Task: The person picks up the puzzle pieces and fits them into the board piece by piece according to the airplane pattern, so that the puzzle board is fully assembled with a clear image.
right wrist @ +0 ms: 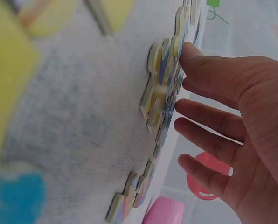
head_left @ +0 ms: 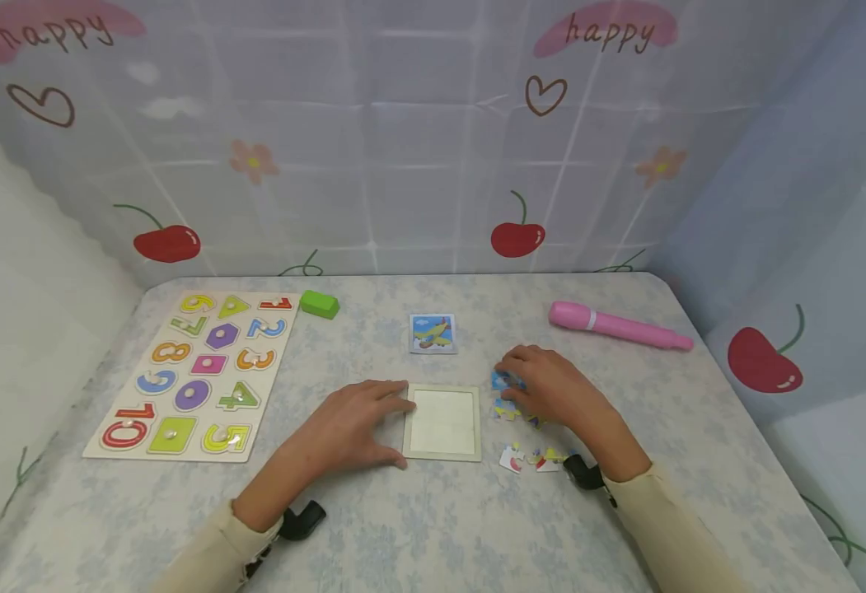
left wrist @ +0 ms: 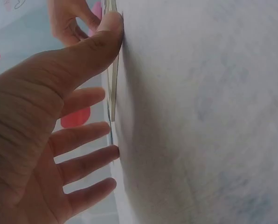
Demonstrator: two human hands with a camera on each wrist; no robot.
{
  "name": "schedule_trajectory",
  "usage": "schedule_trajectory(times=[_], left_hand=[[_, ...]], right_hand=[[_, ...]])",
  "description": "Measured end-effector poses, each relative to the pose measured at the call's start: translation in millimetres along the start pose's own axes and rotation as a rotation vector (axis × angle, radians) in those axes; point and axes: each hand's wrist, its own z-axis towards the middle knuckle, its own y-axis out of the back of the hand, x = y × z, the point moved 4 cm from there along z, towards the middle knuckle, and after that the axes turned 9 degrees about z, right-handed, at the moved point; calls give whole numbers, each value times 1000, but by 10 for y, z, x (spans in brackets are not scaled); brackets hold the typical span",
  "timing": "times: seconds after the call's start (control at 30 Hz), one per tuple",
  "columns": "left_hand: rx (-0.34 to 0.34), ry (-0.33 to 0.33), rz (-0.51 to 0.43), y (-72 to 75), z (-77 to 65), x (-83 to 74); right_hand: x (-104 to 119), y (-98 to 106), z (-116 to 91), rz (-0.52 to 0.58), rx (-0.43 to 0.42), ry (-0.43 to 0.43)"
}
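A square white puzzle tray (head_left: 442,422) with a raised rim lies in the middle of the table. My left hand (head_left: 354,424) is at its left side, fingers spread and slightly bent, fingertips at the rim; the left wrist view shows the thumb (left wrist: 112,23) by the tray's edge. To the tray's right, my right hand (head_left: 554,385) rests over several loose jigsaw pieces (head_left: 507,409). Its thumb (right wrist: 192,50) touches the pieces and the other fingers reach down loosely, partly hiding them. More jigsaw pieces (head_left: 547,459) lie nearer me, below the right hand.
A small picture card with a yellow airplane (head_left: 433,333) lies behind the tray. On the left are a number-and-shape peg board (head_left: 210,336) and a green block (head_left: 320,304). A pink stick-like object (head_left: 620,325) lies at the back right. Printed curtains (head_left: 433,165) stand behind the table.
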Motion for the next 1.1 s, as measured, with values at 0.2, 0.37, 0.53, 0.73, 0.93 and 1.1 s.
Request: schedule_trajectory(times=[0.2,0.37,0.53,0.73,0.93,1.1], left_hand=[[-11,-20,6,-25,1,20],[-5,-27,21,-37,6,21],[-15,-29,16,-55,3,16],[-17,-44,17,-61,2,31],[2,-59,11,-51,-11,58],[1,-66,7,-54,-7,58]], right_hand=[[-27,-12,23,35,12,-20],[-34,-8,26,37,13,-31],[9,15,48,28,-1,-33],[136,64,83,15,-19,-15],[285,92,135,16,-8,-28],[376,53,188,22,5,-40]])
